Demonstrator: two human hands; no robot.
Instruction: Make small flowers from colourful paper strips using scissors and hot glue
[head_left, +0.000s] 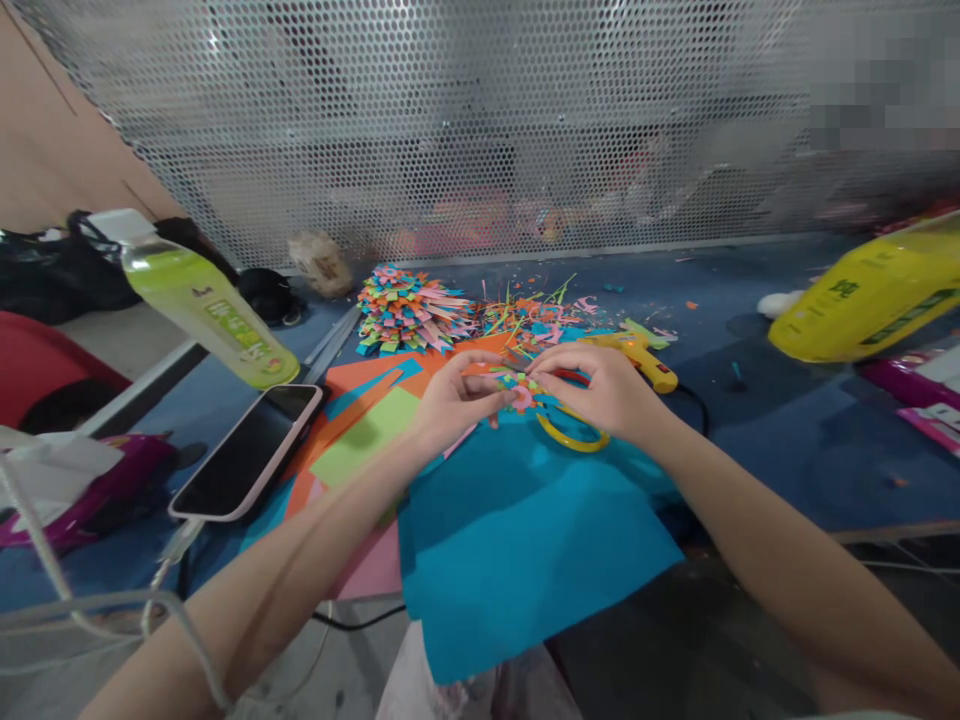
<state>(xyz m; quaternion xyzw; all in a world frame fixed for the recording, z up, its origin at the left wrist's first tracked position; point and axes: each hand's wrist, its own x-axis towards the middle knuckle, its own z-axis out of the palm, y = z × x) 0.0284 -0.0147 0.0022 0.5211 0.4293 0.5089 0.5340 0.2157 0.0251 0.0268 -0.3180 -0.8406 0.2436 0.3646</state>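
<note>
Between my two hands is a small fringed paper piece (520, 393) in green, orange, pink and blue. My left hand (463, 392) pinches it from the left, fingers closed. My right hand (592, 385) has its fingers closed at the upper right side of the same piece; the fingertips partly hide what they grip. Scissors with a yellow handle (571, 438) lie beneath my right hand, their blades hidden. Just under both hands, a large blue paper sheet (517, 550) hangs over the table's front edge.
A fringed paper cone (409, 312) and paper scraps (536, 312) lie behind my hands. Nearby are a yellow glue gun (637, 358), coloured sheets (367, 435), a phone (251, 450) on a cable, a green bottle (202, 300) and a yellow bottle (874, 290). A perforated metal panel (480, 120) stands behind.
</note>
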